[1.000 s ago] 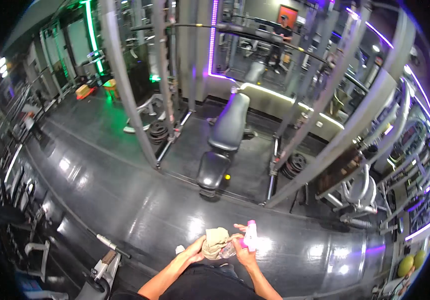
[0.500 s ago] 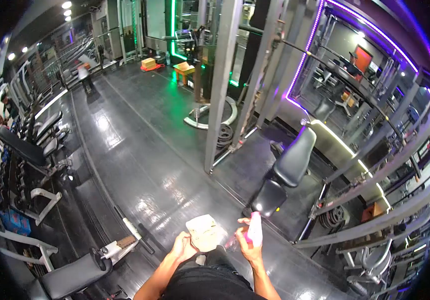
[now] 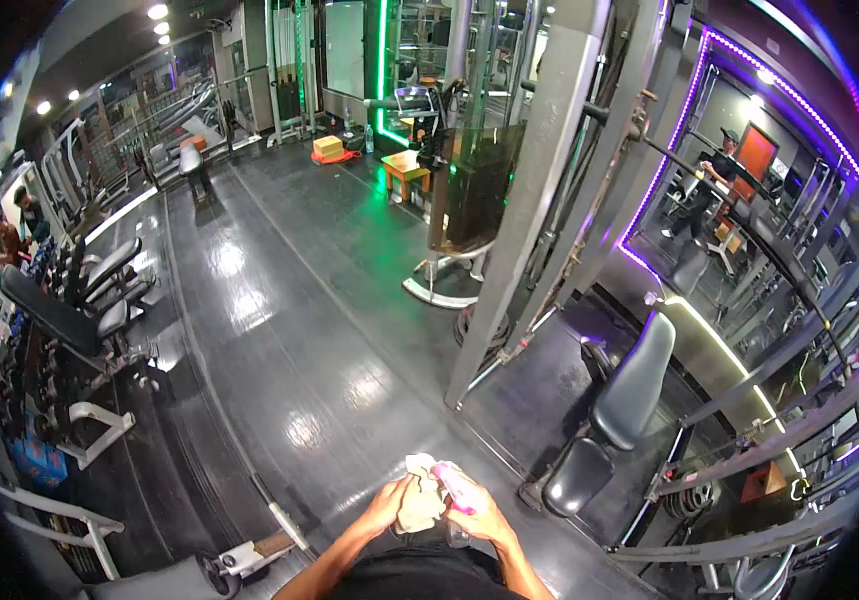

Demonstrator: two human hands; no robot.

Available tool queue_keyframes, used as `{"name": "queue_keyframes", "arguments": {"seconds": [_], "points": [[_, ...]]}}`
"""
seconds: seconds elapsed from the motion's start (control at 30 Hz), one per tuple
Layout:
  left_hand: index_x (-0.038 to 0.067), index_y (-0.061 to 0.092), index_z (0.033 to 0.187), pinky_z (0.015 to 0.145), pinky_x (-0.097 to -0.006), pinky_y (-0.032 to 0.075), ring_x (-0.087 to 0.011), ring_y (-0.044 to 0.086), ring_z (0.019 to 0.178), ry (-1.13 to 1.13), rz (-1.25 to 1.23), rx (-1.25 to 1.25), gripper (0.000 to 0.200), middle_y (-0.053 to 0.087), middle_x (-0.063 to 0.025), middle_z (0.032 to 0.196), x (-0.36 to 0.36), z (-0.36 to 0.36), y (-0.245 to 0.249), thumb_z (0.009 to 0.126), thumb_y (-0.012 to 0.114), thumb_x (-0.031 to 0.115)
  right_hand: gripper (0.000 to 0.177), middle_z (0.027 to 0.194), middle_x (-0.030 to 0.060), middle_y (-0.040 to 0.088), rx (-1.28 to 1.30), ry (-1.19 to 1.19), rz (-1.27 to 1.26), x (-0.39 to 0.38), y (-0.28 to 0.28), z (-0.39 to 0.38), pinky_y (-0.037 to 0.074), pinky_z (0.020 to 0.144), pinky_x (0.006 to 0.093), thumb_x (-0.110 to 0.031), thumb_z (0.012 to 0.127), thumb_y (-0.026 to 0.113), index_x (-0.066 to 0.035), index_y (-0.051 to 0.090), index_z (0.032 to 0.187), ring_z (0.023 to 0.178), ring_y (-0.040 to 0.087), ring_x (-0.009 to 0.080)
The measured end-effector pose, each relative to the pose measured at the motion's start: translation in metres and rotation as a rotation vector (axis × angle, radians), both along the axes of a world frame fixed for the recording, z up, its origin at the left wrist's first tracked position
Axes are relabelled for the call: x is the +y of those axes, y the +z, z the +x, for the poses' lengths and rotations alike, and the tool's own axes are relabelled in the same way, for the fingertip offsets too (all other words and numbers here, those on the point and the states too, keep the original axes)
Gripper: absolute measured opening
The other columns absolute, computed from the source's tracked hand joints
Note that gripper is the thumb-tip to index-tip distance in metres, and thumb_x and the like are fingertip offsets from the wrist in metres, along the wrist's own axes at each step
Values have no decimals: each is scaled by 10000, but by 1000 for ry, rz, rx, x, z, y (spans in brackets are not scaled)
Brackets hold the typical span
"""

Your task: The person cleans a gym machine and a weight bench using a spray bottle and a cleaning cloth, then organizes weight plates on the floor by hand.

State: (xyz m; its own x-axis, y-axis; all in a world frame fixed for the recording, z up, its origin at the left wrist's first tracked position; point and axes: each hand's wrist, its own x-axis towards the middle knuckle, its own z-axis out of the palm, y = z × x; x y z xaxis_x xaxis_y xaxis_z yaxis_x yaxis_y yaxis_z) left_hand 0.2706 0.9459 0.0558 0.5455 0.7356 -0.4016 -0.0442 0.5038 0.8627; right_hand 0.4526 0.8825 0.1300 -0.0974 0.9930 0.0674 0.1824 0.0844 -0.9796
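My left hand (image 3: pixel 383 508) is closed around a pale cream cloth (image 3: pixel 418 505), bunched up in front of my body. Gripped in my right hand (image 3: pixel 486 520) is a pink and white spray bottle (image 3: pixel 460 488), tipped toward the cloth. The bottle's head overlaps the cloth's right edge in this view. Both hands are close together, low at the centre and just above my dark shirt. The fingers of my right hand partly cover the bottle's body.
A black padded bench (image 3: pixel 638 385) stands to the right, beside a grey rack upright (image 3: pixel 530 210). Another black bench (image 3: pixel 155 583) is at the lower left. Dumbbells line the left wall, with people behind. A yellow box (image 3: pixel 329 147) lies on the far floor.
Both hands have come together, bringing the bottle left against the cloth. The cloth, spread out before, is now bunched. My view has shifted left, so the room appears further right.
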Motion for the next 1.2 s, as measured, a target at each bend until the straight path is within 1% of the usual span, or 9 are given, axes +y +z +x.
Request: {"name": "queue_keyframes", "arguments": {"seconds": [0.07,0.13,0.27,0.4,0.6,0.73,1.0,1.13,1.2], "points": [[-35,603,1021,804,-271,453,-146,567,871,22,44,53,390,609,-69,976,35,3,-6,994,371,278,617,1212,127,547,-16,-27,77,36,1,0,463,772,272,-18,655,574,-45,504,1268,965,565,197],[-30,602,953,778,-289,435,-186,534,846,52,755,202,316,566,-91,916,70,1,-4,979,409,219,609,1191,120,558,92,-76,74,68,-4,2,465,774,269,-9,651,570,-43,513,1256,950,572,194],[-35,553,984,836,-272,422,-148,516,953,83,247,-21,205,566,-58,994,117,2,10,954,450,140,580,1165,117,567,-15,-64,87,121,14,0,471,788,279,9,654,560,-35,527,1232,972,576,197],[-19,496,1114,891,-267,418,-127,500,1038,69,214,-53,220,552,-50,1077,157,5,-1,940,476,114,570,1176,131,556,11,-29,150,170,15,4,479,756,277,9,664,564,-26,523,1232,942,582,197],[41,383,1297,982,-383,405,-243,495,1150,-49,-480,-806,470,513,-113,1231,242,9,24,918,521,282,585,1189,144,536,15,-41,233,240,17,13,481,633,268,1,701,584,-32,494,1279,721,582,146],[48,366,1333,996,-424,386,-263,489,1169,-171,-783,-697,565,484,-112,1303,317,9,10,932,428,442,580,1116,161,549,251,-59,175,293,23,12,481,610,287,13,695,574,14,488,1269,639,576,156],[15,487,1205,926,-396,450,-238,580,1044,-243,-830,-375,373,598,-112,1137,437,3,-1,947,385,263,582,1006,132,586,323,-172,310,385,27,0,473,593,288,17,672,554,37,487,1250,620,576,164],[-13,479,1186,938,-426,449,-271,575,1048,-381,-1023,-881,366,569,-141,1171,488,8,-13,922,377,219,580,1038,142,595,149,-351,317,416,32,1,468,597,291,-14,691,557,23,477,1264,607,570,159],[-29,444,1221,946,-440,448,-272,578,1040,-321,-949,-692,425,554,-140,1195,502,20,-13,919,400,266,584,1049,136,590,267,-413,302,427,28,3,466,598,292,-25,694,564,14,475,1270,586,561,155]]}}
